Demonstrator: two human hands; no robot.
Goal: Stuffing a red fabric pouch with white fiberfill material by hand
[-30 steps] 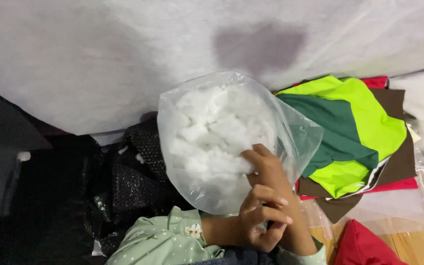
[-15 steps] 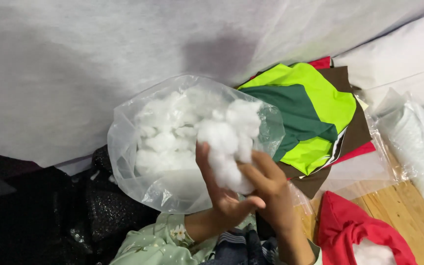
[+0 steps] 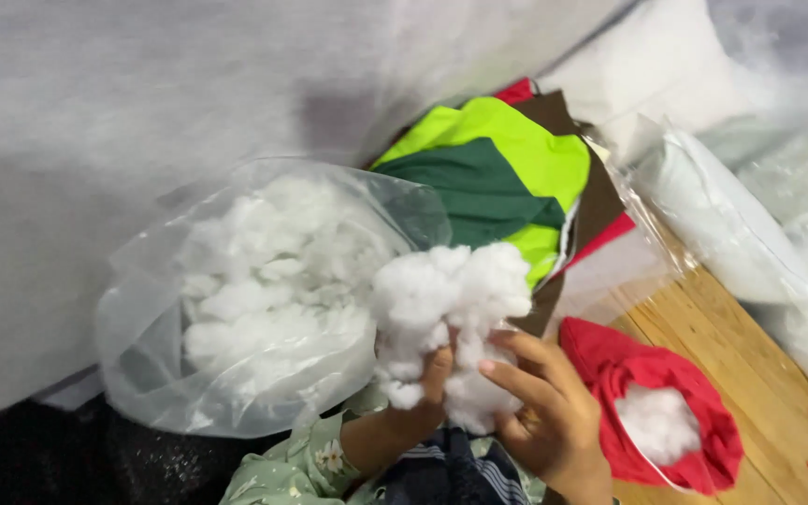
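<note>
Both my hands hold one clump of white fluffy stuffing just outside a clear plastic bag that is full of the same stuffing. My left hand, in a pale green flowered sleeve, grips the clump from below on the left. My right hand presses its fingers against the clump's lower right side. A red fabric piece, partly filled with white stuffing, lies on the floor just right of my right hand.
A stack of folded fabrics in lime, dark green, brown and red lies behind the clump. Clear bags of white filling sit at the right on a wooden floor. White sheeting covers the back; black sparkly fabric lies bottom left.
My right hand pulled a clump of stuffing out of the bag and my left hand joined it. The clump now sits lower and to the right, and the view swung right.
</note>
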